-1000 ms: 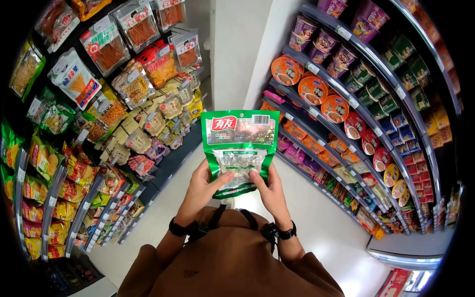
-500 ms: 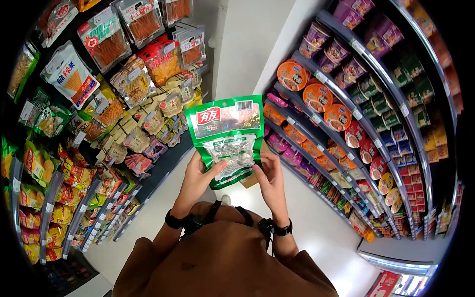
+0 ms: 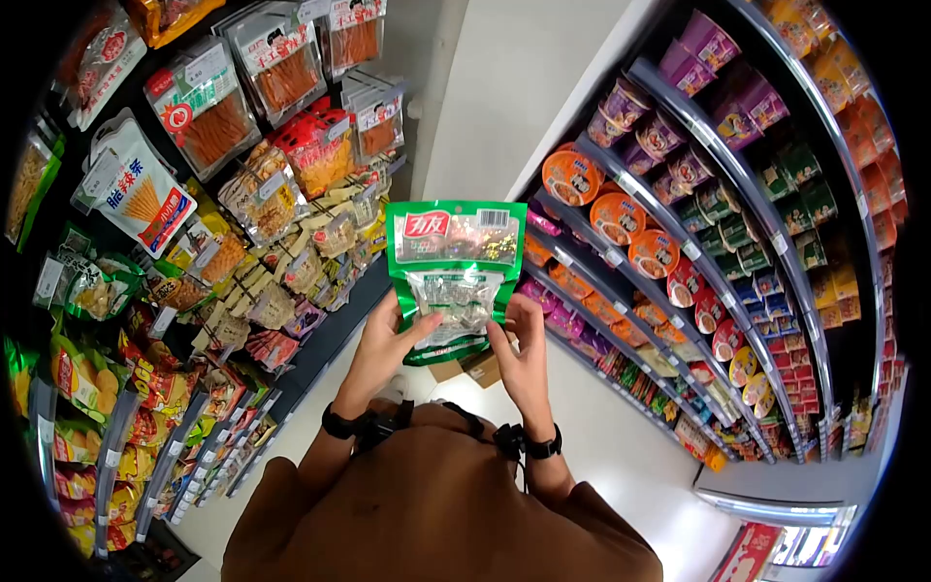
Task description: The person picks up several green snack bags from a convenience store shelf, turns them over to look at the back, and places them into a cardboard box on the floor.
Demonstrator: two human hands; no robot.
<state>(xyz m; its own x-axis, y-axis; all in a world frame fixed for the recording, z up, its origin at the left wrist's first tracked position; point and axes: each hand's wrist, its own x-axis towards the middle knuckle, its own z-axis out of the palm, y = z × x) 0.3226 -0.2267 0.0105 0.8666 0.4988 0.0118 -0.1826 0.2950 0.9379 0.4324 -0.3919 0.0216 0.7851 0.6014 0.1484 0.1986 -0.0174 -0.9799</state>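
A green snack packet (image 3: 458, 276) with a red brand label and a barcode is held upright in front of my chest. Its lower part has a clear window with pale contents that I cannot make out. My left hand (image 3: 383, 344) grips the lower left edge, thumb across the front. On the lower right edge, my right hand (image 3: 521, 344) has its thumb against the front and its fingers curled behind, partly hidden by the packet. Both wrists wear black bands.
On the left, hanging snack packets (image 3: 208, 107) fill a rack above shelves of bagged snacks (image 3: 87, 378). Shelves of instant noodle cups (image 3: 621, 218) run along the right. A white pillar (image 3: 490, 107) stands ahead, and a cardboard box (image 3: 480, 369) lies on the floor beyond my hands.
The packet has shifted slightly right in view and looks more upright, still in both hands. The surrounding shelves have moved a little in view, and more of the floor box shows.
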